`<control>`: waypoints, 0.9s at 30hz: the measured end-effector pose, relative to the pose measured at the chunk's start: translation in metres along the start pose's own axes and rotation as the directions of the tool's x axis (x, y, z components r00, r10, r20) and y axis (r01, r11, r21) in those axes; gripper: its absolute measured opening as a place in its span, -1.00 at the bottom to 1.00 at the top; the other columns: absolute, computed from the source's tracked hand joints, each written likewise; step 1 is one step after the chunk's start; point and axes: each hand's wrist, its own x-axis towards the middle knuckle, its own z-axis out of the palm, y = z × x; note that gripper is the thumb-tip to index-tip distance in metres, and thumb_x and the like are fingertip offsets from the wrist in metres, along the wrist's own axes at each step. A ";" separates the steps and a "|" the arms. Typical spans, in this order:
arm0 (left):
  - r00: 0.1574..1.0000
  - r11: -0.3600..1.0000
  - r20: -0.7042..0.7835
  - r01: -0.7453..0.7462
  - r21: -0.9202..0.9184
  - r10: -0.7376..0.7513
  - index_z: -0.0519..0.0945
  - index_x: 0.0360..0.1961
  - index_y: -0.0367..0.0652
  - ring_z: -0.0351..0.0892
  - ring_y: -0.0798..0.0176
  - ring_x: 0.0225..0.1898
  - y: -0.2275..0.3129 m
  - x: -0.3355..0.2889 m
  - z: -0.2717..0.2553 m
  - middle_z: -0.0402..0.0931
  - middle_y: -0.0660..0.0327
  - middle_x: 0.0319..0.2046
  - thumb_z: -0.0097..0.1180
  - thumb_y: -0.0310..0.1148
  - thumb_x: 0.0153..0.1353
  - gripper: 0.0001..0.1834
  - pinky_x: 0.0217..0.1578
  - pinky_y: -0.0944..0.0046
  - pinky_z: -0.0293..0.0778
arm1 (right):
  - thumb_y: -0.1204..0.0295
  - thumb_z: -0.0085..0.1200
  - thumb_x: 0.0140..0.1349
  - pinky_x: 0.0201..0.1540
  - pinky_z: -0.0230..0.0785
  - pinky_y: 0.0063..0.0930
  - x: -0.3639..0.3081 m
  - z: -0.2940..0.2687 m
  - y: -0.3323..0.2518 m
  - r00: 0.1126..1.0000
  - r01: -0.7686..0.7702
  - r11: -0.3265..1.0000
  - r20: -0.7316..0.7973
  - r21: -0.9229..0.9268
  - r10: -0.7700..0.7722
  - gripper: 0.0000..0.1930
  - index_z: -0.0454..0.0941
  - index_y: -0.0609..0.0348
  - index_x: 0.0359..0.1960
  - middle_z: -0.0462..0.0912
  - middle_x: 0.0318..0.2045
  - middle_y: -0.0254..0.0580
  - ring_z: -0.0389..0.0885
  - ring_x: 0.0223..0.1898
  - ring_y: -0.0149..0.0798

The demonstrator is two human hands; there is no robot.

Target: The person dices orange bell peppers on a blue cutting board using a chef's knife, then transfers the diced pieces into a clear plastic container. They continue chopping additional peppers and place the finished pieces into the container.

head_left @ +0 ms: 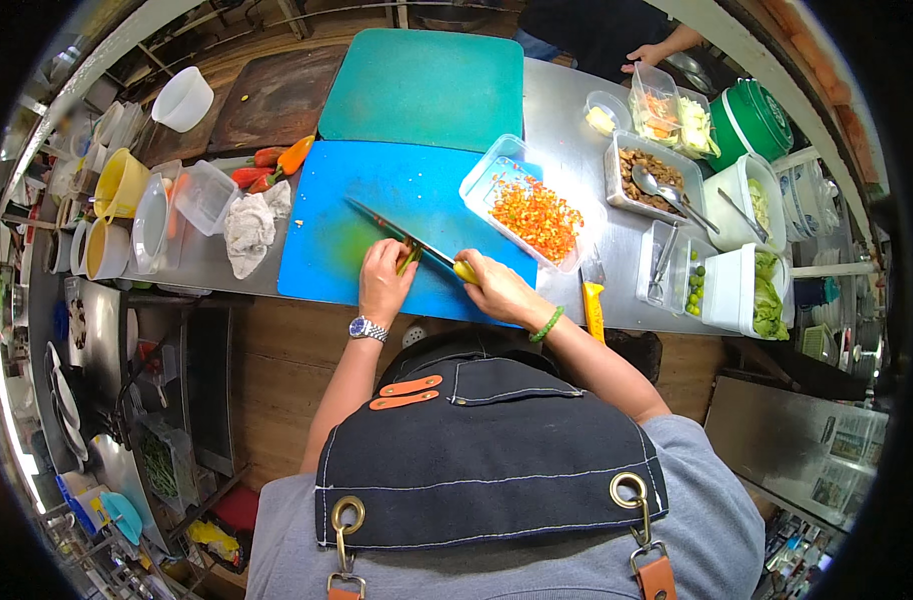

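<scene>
One long-bladed knife with a yellow handle, lying slantwise over the blue rectangular cutting board, its handle held in the wrapped grip of the right hand; one slim green vegetable piece, on the same board, pinched in the narrow grip of the left hand, beside the blade. Also on the grey metal surface: one clear plastic tub of chopped orange-red pieces, overlapping the board's right side; one crumpled white cloth, left of the board, near whole red and orange peppers.
</scene>
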 end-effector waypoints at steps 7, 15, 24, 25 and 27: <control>0.999 0.999 0.005 0.035 0.003 -0.035 0.57 -0.35 -0.27 0.56 -0.07 -0.17 -0.001 -0.002 -0.009 0.56 0.05 -0.28 0.41 -0.49 -0.02 -0.75 -0.11 0.03 0.50 | 0.46 0.02 0.29 0.05 0.42 0.07 0.004 -0.003 -0.007 1.000 -0.008 1.000 0.007 0.008 0.008 -0.60 0.29 0.10 0.16 0.58 -0.05 0.25 0.56 0.04 0.27; 0.984 0.985 0.075 0.156 0.075 -0.162 0.63 -0.41 -0.29 0.62 -0.11 -0.31 0.008 0.011 -0.014 0.59 0.00 -0.36 0.44 -0.52 -0.08 -0.79 -0.25 0.02 0.53 | 0.38 0.04 0.34 -0.17 0.46 0.16 0.028 -0.011 -0.039 0.999 0.052 0.978 0.007 -0.200 -0.052 -0.64 0.26 0.13 0.10 0.65 -0.25 0.29 0.64 -0.20 0.32; 0.974 0.975 0.117 0.179 0.131 -0.194 0.63 -0.45 -0.27 0.64 -0.11 -0.29 0.007 0.015 -0.013 0.63 -0.03 -0.43 0.44 -0.51 -0.10 -0.80 -0.24 -0.01 0.53 | 0.39 -0.08 0.35 -0.40 0.50 0.21 0.053 0.025 -0.032 0.998 0.048 0.923 0.055 -0.383 -0.029 -0.78 0.25 0.15 -0.05 0.66 -0.49 0.23 0.67 -0.42 0.30; 0.978 0.978 0.112 0.164 0.126 -0.178 0.63 -0.47 -0.27 0.64 -0.11 -0.29 0.008 0.014 -0.014 0.64 -0.03 -0.43 0.45 -0.50 -0.11 -0.80 -0.24 -0.01 0.53 | 0.37 -0.09 0.36 -0.41 0.50 0.21 0.062 0.027 -0.033 0.998 0.040 0.926 0.051 -0.375 -0.023 -0.79 0.25 0.14 -0.06 0.66 -0.49 0.23 0.67 -0.43 0.31; 0.976 0.978 0.122 0.167 0.123 -0.182 0.63 -0.47 -0.26 0.64 -0.11 -0.29 0.012 0.014 -0.015 0.63 -0.03 -0.43 0.45 -0.50 -0.11 -0.80 -0.24 -0.02 0.53 | 0.36 -0.04 0.35 -0.42 0.46 0.26 0.071 0.024 -0.029 0.997 0.066 0.931 0.058 -0.358 -0.048 -0.75 0.23 0.14 -0.06 0.64 -0.51 0.25 0.64 -0.45 0.35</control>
